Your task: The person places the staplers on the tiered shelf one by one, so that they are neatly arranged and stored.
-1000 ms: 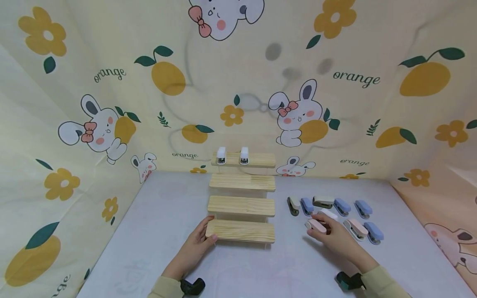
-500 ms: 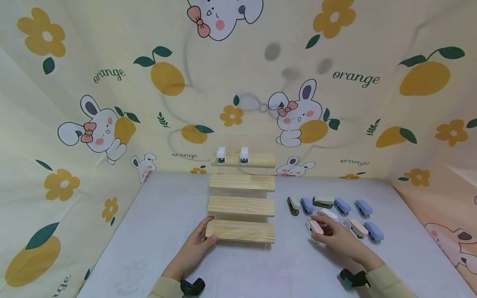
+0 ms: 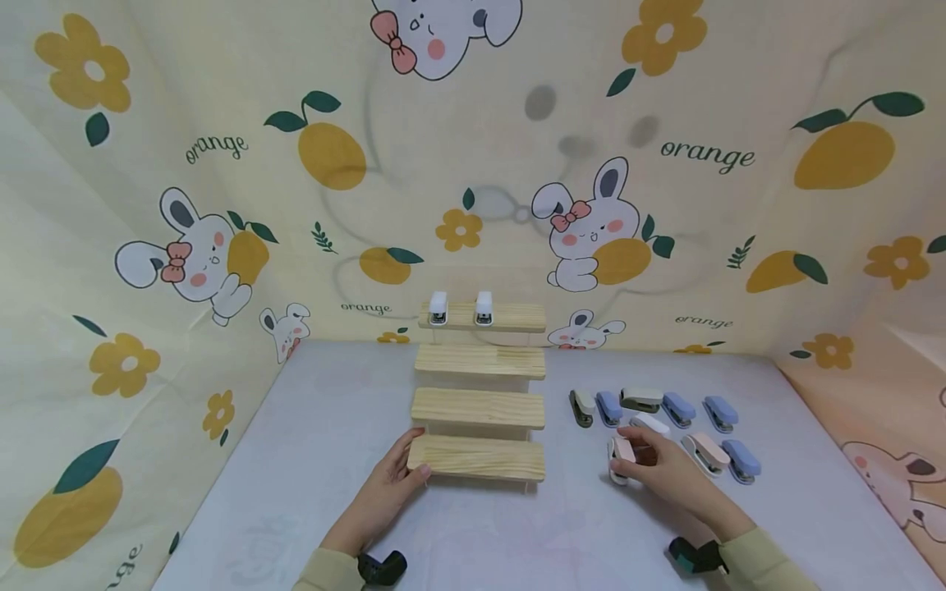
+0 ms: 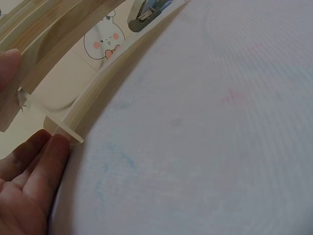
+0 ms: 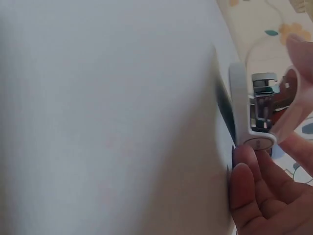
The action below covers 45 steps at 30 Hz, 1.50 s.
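Observation:
A stepped wooden rack (image 3: 476,458) with several tiers stands mid-table, and my left hand (image 3: 384,488) grips the left end of its lowest tier. Two white staplers, one at the left (image 3: 438,309) and one nearer the middle (image 3: 484,309), are on the top tier. To the rack's right, my right hand (image 3: 676,472) pinches a pink stapler (image 3: 622,450) at the table's surface. The right wrist view has that stapler (image 5: 239,105) close up, its metal inner parts showing and fingertips at its rounded end. Whether it touches the table I cannot tell.
Around my right hand lie more staplers: blue ones (image 3: 720,414), cream ones with dark bases (image 3: 641,400), a partly hidden white one (image 3: 650,423) and another pink one (image 3: 705,454). A rabbit-and-orange patterned cloth (image 3: 458,123) hangs behind the table (image 3: 332,394).
The pink stapler has turned in my right hand from lying slantwise to pointing nearly straight away from me. My left hand and the rack have stayed put.

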Each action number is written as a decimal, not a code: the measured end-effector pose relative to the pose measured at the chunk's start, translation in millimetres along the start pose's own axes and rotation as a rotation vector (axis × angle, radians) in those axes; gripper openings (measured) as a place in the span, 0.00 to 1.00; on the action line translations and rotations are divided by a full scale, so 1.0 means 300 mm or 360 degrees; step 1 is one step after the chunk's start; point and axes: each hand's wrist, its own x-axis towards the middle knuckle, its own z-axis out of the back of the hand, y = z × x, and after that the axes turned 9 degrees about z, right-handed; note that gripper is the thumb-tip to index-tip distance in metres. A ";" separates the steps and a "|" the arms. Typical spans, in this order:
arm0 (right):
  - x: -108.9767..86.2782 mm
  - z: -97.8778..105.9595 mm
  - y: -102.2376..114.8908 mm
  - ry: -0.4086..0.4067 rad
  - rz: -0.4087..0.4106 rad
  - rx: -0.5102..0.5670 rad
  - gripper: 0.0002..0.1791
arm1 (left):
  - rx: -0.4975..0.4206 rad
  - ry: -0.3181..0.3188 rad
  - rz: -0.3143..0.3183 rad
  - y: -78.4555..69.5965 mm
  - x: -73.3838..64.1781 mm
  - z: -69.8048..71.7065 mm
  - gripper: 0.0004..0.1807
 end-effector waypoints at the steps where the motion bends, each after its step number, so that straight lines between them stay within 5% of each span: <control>1: 0.000 -0.002 0.003 -0.0008 0.0000 0.0004 0.43 | -0.0005 0.0003 -0.0004 0.000 0.001 0.001 0.38; 8: -0.008 0.006 0.036 -0.0041 0.0070 0.0070 0.41 | -0.0015 -0.0003 0.0003 -0.003 0.004 0.002 0.38; 17: 0.001 0.024 0.140 -0.0173 0.0319 0.0041 0.37 | -0.0034 0.0009 -0.0011 -0.009 -0.001 0.001 0.38; 27: 0.092 0.061 0.275 -0.0349 0.0406 0.0049 0.42 | -0.0044 0.0007 -0.0008 -0.006 0.001 0.000 0.38; 45: 0.241 0.091 0.471 -0.0484 0.0659 0.0101 0.42 | -0.0008 -0.0030 0.0031 -0.003 0.000 -0.005 0.39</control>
